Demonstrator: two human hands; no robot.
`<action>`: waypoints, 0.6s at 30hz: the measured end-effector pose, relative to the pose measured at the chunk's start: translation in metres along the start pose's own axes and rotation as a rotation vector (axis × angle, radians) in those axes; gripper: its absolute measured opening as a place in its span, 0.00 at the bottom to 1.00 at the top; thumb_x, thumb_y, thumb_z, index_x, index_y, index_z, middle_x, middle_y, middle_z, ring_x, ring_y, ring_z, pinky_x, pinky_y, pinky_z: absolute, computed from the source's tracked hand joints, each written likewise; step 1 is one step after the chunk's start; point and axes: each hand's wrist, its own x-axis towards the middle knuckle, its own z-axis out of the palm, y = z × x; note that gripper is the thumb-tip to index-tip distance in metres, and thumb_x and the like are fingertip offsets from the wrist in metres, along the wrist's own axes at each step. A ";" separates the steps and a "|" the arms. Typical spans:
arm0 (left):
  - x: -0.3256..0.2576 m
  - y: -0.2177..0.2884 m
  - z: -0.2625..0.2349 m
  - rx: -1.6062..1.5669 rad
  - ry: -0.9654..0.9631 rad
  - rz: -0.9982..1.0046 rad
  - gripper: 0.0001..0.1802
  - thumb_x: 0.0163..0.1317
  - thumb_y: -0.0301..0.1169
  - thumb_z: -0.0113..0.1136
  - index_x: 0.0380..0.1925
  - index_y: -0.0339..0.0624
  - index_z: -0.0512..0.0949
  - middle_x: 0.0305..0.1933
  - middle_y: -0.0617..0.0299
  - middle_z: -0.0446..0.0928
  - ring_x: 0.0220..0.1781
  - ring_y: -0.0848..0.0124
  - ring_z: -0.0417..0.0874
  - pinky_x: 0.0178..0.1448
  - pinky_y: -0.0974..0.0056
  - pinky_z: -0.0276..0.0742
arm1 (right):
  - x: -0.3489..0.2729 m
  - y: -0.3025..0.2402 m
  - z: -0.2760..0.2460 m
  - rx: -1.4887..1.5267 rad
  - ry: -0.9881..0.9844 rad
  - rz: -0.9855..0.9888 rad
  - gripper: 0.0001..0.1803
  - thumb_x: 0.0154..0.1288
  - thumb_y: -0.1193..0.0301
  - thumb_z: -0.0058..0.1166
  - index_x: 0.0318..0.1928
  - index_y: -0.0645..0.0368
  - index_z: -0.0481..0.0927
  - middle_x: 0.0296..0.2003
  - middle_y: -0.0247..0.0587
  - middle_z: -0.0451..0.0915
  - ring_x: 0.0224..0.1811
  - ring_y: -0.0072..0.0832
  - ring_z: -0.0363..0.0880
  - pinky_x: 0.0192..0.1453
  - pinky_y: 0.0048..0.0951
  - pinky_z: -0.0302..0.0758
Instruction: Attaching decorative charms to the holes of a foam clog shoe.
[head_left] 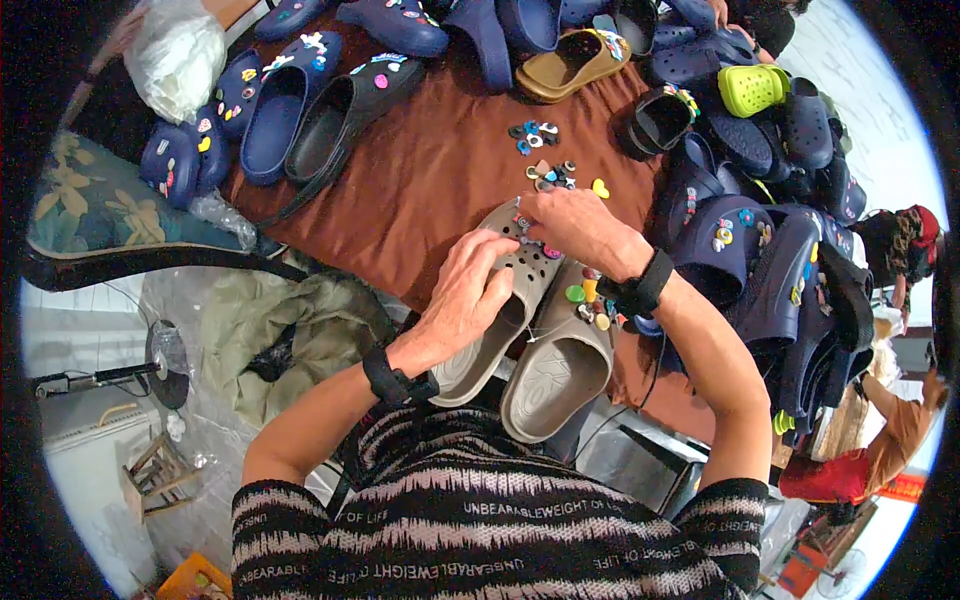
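Observation:
Two grey clogs lie side by side in front of me, toes pointing away. On the left clog [475, 370], my left hand [462, 290] grips the side of the perforated upper. My right hand [585, 232] bends over that clog's toe with its fingers pinched together; whatever is between the fingertips is hidden. A few small charms show in the holes beneath the fingers. Colourful charms, green and yellow among them, cover the upper of the right clog [562, 375]. Just beyond the toes are a yellow heart charm [600, 188] and small piles of loose charms [533, 133].
Brown cloth [400, 210] covers the work surface. Dark blue and black clogs [290, 110] line its far and left edges, with a tan clog [572, 66] among them. More clogs [725, 245] crowd the right, including a lime one [752, 90]. Other people work at the right.

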 end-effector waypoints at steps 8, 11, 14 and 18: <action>-0.001 0.003 0.000 -0.012 0.000 -0.056 0.25 0.70 0.35 0.46 0.64 0.37 0.65 0.66 0.46 0.63 0.72 0.51 0.61 0.76 0.53 0.56 | 0.007 -0.004 0.013 -0.205 -0.036 -0.022 0.07 0.61 0.70 0.56 0.33 0.57 0.86 0.31 0.45 0.86 0.35 0.39 0.88 0.37 0.40 0.83; -0.001 0.003 0.002 -0.026 0.004 -0.060 0.25 0.70 0.34 0.46 0.65 0.37 0.64 0.66 0.46 0.63 0.72 0.51 0.61 0.76 0.53 0.56 | 0.008 -0.005 0.017 -0.240 -0.006 -0.047 0.06 0.61 0.70 0.56 0.33 0.55 0.86 0.31 0.44 0.87 0.35 0.37 0.88 0.35 0.37 0.83; 0.000 0.002 0.004 0.011 0.005 -0.062 0.24 0.70 0.32 0.45 0.65 0.37 0.64 0.66 0.46 0.64 0.72 0.52 0.61 0.76 0.53 0.56 | 0.009 -0.007 0.020 -0.264 -0.024 -0.036 0.06 0.60 0.70 0.57 0.32 0.55 0.86 0.31 0.42 0.87 0.35 0.34 0.88 0.34 0.36 0.82; 0.001 0.001 0.009 0.018 0.090 -0.006 0.22 0.67 0.30 0.49 0.61 0.38 0.67 0.59 0.43 0.68 0.66 0.47 0.66 0.69 0.48 0.61 | 0.009 -0.009 0.025 -0.297 -0.024 -0.035 0.06 0.60 0.69 0.57 0.30 0.54 0.86 0.30 0.40 0.86 0.34 0.33 0.88 0.33 0.34 0.81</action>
